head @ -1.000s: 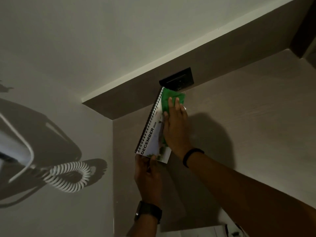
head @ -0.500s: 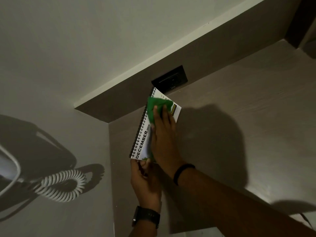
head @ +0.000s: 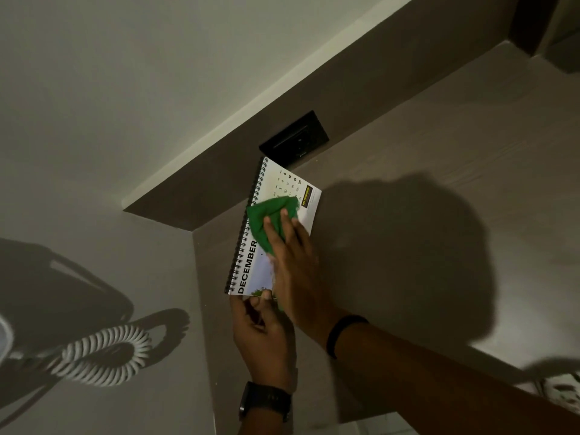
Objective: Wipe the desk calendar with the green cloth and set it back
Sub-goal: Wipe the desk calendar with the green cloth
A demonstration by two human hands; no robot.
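You have the desk calendar (head: 284, 196) lifted off the desk (head: 439, 183), held up in front of the corner where the desk meets the wall. Its spiral binding (head: 243, 233) runs along the left edge, the word DECEMBER reads up beside it, and the date grid shows at the far end.

Your left hand (head: 262, 337) grips the calendar by its near bottom edge, thumb on the printed face and the other fingers curled behind it.

Your right hand (head: 293, 265) lies flat across the page, fingers stretched out and pressing the green cloth (head: 266, 221) against the middle of the sheet. The cloth is bunched under your fingertips and covers part of the grid and the end of the month name.

You wear a dark watch (head: 265, 401) on the left wrist and a black band (head: 340, 332) on the right.

Just past the calendar's far corner, a black socket plate (head: 295, 138) sits in the dark strip of wall above the desk. A white coiled phone cord (head: 103, 354) hangs on the wall at the left.
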